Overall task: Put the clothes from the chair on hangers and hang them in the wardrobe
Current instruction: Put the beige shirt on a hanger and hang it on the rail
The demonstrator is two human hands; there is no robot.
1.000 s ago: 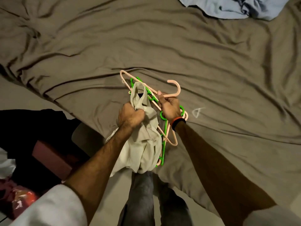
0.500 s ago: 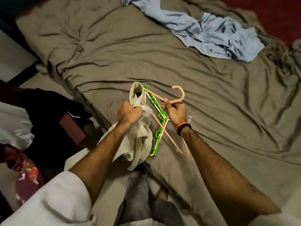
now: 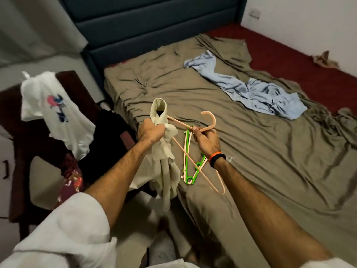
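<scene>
My left hand [image 3: 151,130] grips a bunched beige garment [image 3: 166,167] that hangs down past the bed's edge. One arm of a pink hanger [image 3: 209,122] runs into the garment's open end. My right hand [image 3: 206,141] holds that pink hanger near its neck, hook pointing up. Spare green and pale hangers [image 3: 190,167] lie on the brown sheet below my right hand. The wooden chair [image 3: 74,84] at the left carries a white printed shirt [image 3: 56,111], a black garment [image 3: 108,140] and a floral red cloth [image 3: 72,178]. No wardrobe shows.
The bed [image 3: 270,151] with its wrinkled brown sheet fills the right side. A light blue garment [image 3: 257,93] lies spread on it. A dark padded headboard [image 3: 154,22] stands behind. White drawers [image 3: 4,161] sit at the far left.
My view has tilted up, bringing the chair and headboard into sight. The pink hanger has come away from the spare hangers, which now lie on the sheet. Both hands keep their grips.
</scene>
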